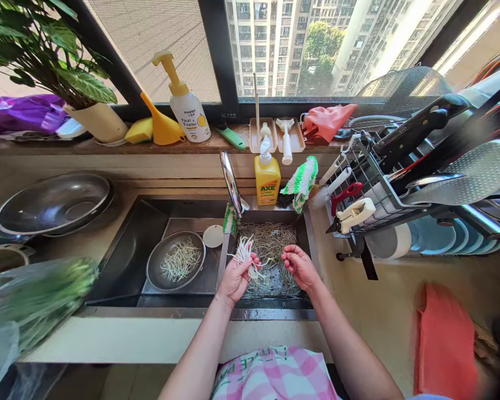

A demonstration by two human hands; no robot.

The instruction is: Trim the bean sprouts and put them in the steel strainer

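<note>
Near the centre of the frame, the left hand [234, 278] is pinching a bunch of white bean sprouts [244, 250] between thumb and fingers. The bunch is running crosswise through that grip, its strands fanning toward the upper left and poking out toward the lower right. Just right of centre, the right hand [300, 268] is facing it across a gap, its fingertips pressing together; I cannot tell whether a thin strand is sitting between them. So the bunch is lying to the left of the right grip, at roughly the same height in the frame.

Behind and between both hands, a tangle of sprouts [275, 236] is spreading over the right basin of the sink [270, 313], its strands pointing every way. Left of the divider [225, 261], a pan [155, 260] is standing in the other basin and holding a pile of pale sprouts [182, 262]. The left hand is hanging nearer to this pan, the right hand farther off.
</note>
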